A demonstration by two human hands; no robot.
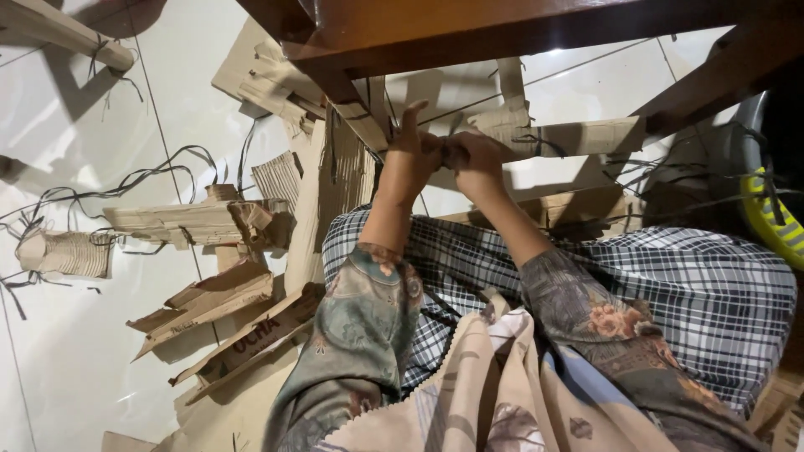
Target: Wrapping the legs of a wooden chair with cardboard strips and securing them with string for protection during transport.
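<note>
1. Cardboard scraps and black straps litter the white tile floor at left.
2. Left hand and right hand meet, both pinching a cardboard strip stretching right.
3. Dark wooden frame stands far above.

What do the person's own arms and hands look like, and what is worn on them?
Both forearms are bare. The left hand and right hand wear no gloves. Loose sleeves reach the elbows, in muted grey-green cloth printed with flowers.
</note>
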